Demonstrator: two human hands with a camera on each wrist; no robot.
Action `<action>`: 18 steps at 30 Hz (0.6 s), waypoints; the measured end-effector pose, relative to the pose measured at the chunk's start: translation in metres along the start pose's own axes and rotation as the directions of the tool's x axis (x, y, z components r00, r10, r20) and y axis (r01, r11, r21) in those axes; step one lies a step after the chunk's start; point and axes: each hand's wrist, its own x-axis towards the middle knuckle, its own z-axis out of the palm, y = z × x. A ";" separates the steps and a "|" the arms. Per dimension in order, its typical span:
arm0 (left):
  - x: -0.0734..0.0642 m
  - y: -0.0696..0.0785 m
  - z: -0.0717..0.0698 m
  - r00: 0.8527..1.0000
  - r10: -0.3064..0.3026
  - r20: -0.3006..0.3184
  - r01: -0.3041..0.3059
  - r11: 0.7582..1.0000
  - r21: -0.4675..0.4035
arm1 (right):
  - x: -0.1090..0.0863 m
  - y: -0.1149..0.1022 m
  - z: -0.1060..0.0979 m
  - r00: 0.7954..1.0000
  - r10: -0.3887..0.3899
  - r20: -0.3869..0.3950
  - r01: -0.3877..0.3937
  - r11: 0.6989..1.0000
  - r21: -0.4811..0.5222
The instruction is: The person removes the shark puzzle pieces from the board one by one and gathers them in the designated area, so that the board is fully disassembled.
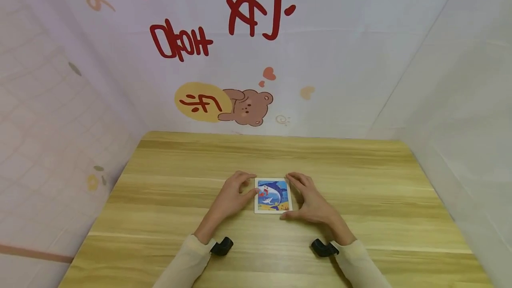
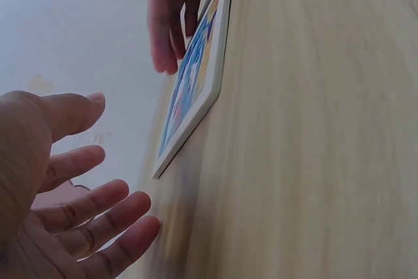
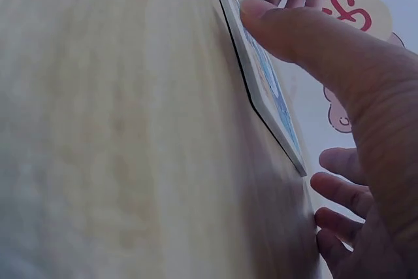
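Observation:
A small picture puzzle [image 1: 273, 195] with a white border lies flat on the wooden table. Its picture shows a blue and white fish over yellow sand. To its left is my left hand [image 1: 234, 194], thumb and fingers spread apart around the left edge. In the left wrist view, this hand [image 2: 78, 187] appears clear of the puzzle's border [image 2: 210, 89]. My right hand [image 1: 314, 201] is at the right side, fingers by the far right corner and thumb at the near edge. The right wrist view has that thumb [image 3: 294, 31] over the near border, apparently touching it.
The wooden table [image 1: 160, 163] ends at a white wall cloth [image 1: 340, 57] with red lettering and a bear drawing [image 1: 250, 108]. More cloth hangs at left and right. Black wrist-worn pieces [image 1: 222, 247] sit by both cream sleeves [image 1: 186, 261].

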 end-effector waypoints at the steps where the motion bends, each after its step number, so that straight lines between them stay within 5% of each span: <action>1: 0.001 0.000 0.002 1.000 0.002 0.005 -0.002 1.000 -0.001 | 0.000 0.000 0.000 1.000 -0.003 -0.005 0.003 1.000 -0.002; 18: 0.013 -0.004 0.021 0.998 -0.047 0.032 0.045 0.996 0.076 | 0.003 0.005 0.010 0.999 0.017 -0.043 -0.021 0.996 -0.086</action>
